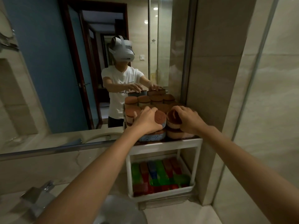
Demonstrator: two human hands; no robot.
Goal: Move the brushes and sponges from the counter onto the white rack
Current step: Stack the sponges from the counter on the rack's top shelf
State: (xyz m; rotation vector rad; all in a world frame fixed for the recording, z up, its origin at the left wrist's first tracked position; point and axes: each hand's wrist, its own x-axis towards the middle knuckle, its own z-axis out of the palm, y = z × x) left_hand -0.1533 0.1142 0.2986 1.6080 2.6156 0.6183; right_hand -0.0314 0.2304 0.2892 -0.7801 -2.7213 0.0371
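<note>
The left grip (148, 121) is clasping a red-blue sponge (161, 118) and the right grip (189, 121) is clasping a brown sponge (174, 122), both sitting on the rack's (168, 143) top stack. The placing step is under way. Next, each is probably needing level seating before release.

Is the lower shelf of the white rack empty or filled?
Filled. Green, red and blue brushes lie side by side across the lower shelf, covering most of it.
</note>
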